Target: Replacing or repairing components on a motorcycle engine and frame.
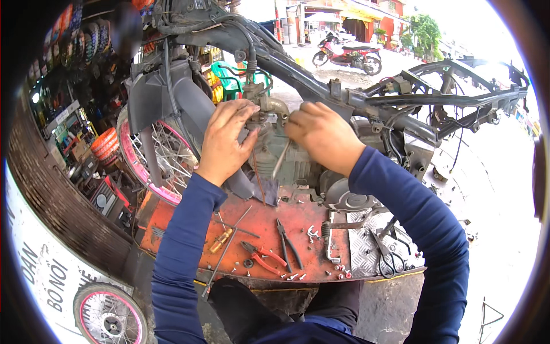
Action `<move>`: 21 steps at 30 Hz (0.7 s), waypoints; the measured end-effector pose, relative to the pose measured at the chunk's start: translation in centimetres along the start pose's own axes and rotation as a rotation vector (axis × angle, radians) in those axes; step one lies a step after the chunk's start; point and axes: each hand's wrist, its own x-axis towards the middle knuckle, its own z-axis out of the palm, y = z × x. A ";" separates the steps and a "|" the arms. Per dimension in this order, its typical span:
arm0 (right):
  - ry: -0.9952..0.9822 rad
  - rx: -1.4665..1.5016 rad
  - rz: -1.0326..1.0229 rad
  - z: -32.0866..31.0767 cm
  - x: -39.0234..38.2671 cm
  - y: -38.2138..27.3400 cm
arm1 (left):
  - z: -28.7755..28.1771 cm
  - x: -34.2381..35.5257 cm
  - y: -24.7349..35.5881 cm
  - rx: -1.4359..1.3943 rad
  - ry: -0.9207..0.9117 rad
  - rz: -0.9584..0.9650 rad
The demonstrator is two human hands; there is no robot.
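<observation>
My left hand (229, 136) reaches up to the carburetor (252, 90) on the stripped motorcycle, its fingers and thumb curled about the near side. My right hand (322, 133) is closed beside the curved intake pipe (279, 106). Out of its fist, a slim metal tool shaft (281, 159) slants down in front of the finned engine cylinder (301, 162); the tool's other end is hidden. A thin brown hose (258, 176) hangs below my left thumb. Just what my left fingertips press on is partly covered.
Beneath the engine, a red metal bench (309, 234) carries red-handled pliers (264, 256), dark long-nose pliers (288, 245), a yellow-handled screwdriver (221, 241), scissors (387, 255) and several loose screws. The front wheel (160, 160) stands left; the bare frame (366, 103) stretches right.
</observation>
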 end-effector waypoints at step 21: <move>0.197 0.652 0.665 3.1 6.1 4.2 | 4.9 2.1 -0.6 0.244 -0.003 0.037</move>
